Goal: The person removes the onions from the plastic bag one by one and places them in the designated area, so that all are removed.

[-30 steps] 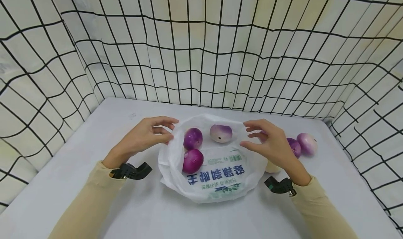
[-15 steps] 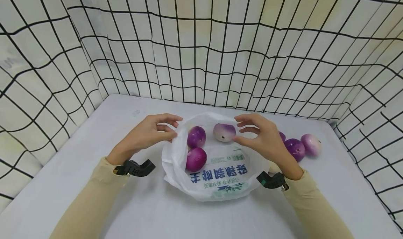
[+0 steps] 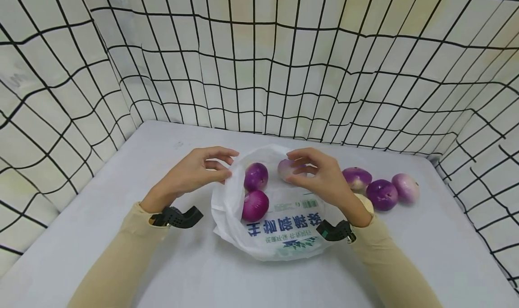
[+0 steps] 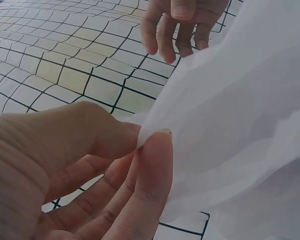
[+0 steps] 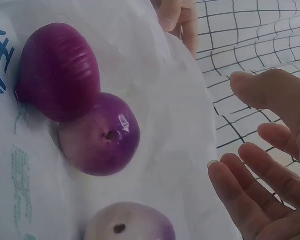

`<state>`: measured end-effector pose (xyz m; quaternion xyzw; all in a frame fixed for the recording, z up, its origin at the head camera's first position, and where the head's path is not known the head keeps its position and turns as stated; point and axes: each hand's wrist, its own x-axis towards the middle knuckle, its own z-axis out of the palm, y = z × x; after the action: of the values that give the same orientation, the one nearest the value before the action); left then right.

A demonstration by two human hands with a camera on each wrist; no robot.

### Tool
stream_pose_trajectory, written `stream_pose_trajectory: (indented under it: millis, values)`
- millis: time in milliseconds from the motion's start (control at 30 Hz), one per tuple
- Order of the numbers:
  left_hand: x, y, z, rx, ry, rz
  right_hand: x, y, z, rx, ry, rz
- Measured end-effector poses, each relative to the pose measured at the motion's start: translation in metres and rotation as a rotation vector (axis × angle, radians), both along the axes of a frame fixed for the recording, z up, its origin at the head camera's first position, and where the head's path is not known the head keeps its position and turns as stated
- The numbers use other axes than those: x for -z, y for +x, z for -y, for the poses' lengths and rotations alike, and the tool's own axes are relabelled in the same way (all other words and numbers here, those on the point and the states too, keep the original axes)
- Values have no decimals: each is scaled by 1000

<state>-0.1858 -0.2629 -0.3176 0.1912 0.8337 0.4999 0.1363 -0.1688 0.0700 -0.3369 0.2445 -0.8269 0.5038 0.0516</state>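
In the head view, a white plastic bag (image 3: 284,249) with blue and green print lies with its mouth spread. Inside it are two purple onions (image 3: 255,206) at the left and a paler purple-and-white onion (image 3: 285,169) at the back. My left hand (image 3: 202,168) pinches the left rim of the bag between thumb and fingertip, plainly seen in the left wrist view. My right hand (image 3: 320,175) hovers over the bag's right side, overlapping the pale onion in the head view. Its fingers (image 5: 240,192) are spread and hold nothing in the right wrist view.
To the right of the bag, several purple onions (image 3: 382,195) sit on the white table (image 3: 182,272). A pale yellowish round thing (image 3: 365,203) is partly hidden behind my right wrist. Black netting (image 3: 267,73) over white walls encloses the back and sides.
My right hand has moved left, from the bag's right rim to over the pale onion, uncovering the onions outside. The left hand keeps its pinch; the view has shifted slightly.
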Motion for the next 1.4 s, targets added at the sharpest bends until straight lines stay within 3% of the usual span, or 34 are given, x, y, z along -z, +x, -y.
stream_pose_trajectory:
  millis: [400,900,1400]
  values:
    - [1,-1,0,0,-4,6,19,-6,17,-126,-43,63]
    - [2,-1,-2,-10,-29,5,37,-8,25,-246,31,106]
    - [4,-2,-4,19,-20,-19,51,-8,34,-275,134,96]
